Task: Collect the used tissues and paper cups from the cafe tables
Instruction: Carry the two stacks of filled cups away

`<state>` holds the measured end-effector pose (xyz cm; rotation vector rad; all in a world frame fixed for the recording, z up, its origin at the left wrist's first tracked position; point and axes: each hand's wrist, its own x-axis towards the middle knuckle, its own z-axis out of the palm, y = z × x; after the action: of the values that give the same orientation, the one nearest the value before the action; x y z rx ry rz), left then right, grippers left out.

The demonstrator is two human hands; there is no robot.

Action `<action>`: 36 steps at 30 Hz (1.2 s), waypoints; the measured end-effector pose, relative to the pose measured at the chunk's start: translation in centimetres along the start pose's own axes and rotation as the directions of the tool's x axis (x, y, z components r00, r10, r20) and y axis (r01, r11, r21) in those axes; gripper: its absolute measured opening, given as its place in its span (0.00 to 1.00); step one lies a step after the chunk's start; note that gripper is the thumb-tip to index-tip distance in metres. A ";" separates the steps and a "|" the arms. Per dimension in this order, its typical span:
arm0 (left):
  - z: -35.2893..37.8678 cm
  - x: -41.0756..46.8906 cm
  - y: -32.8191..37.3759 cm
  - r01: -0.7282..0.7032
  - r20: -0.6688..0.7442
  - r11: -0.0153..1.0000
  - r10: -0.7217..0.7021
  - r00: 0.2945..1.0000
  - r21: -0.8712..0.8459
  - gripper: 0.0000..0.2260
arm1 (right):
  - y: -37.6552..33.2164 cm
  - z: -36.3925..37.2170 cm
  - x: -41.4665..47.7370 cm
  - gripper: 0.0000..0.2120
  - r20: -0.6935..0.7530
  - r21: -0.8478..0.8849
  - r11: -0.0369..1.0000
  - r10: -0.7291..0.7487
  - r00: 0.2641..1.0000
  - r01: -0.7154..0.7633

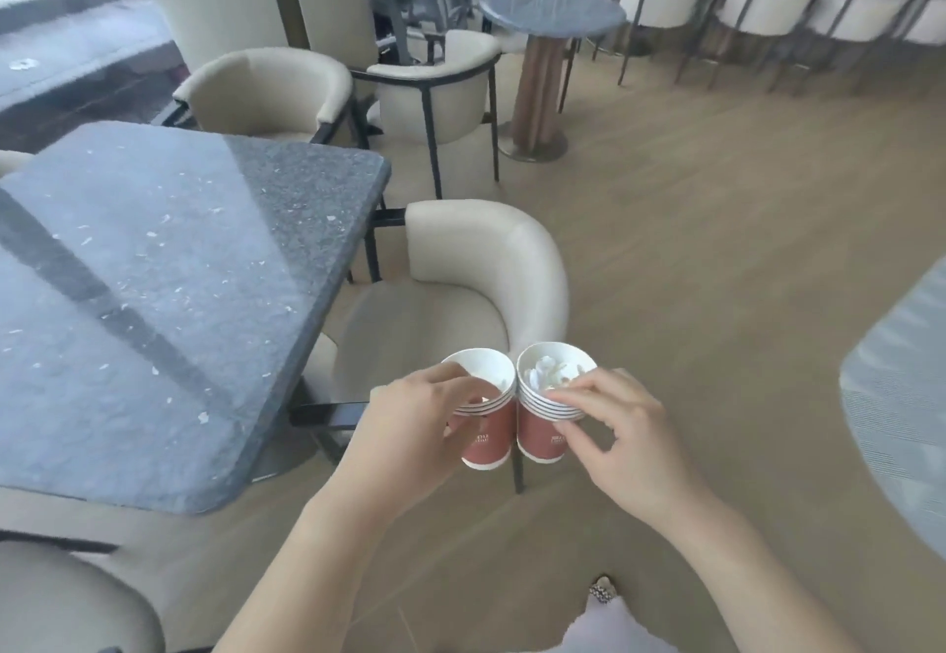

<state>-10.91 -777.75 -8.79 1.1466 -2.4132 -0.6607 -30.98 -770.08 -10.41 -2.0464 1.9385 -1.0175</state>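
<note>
2 red, white-rimmed cup stacks touch; 1 holds crumpled tissues.

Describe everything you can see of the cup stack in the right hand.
The right cup stack is several nested paper cups: stacked white rolled rims, a reddish-brown wall, a white base band and small print too blurred to read. Crumpled white tissues lie in the top cup. It hangs roughly upright in the air before a cream chair. The right hand pinches it at the rims, and its rim touches the left cup stack, gripped by the left hand.
</note>
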 end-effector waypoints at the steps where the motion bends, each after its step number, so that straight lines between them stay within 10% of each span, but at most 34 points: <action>1: 0.7 0.8 0.8 -0.021 0.022 1.000 0.020 1.000 0.003 0.12 | 0.9 -0.7 -0.6 0.15 -0.019 -0.017 1.000 0.025 1.000 -0.025; 24: 27.0 29.2 29.8 -0.418 0.249 0.901 0.434 0.866 -0.116 0.12 | 33.6 -25.2 -6.4 0.15 -0.383 -0.177 0.875 0.361 0.850 -0.451; 36: 34.8 47.9 33.4 -0.409 0.278 0.907 0.420 0.864 -0.100 0.10 | 50.0 -29.0 3.5 0.15 -0.406 -0.149 0.851 0.412 0.816 -0.503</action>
<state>-77.93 -788.72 -11.58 0.5013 -2.7576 -0.7687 -88.77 -771.41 -13.83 -1.4129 2.6998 -1.1235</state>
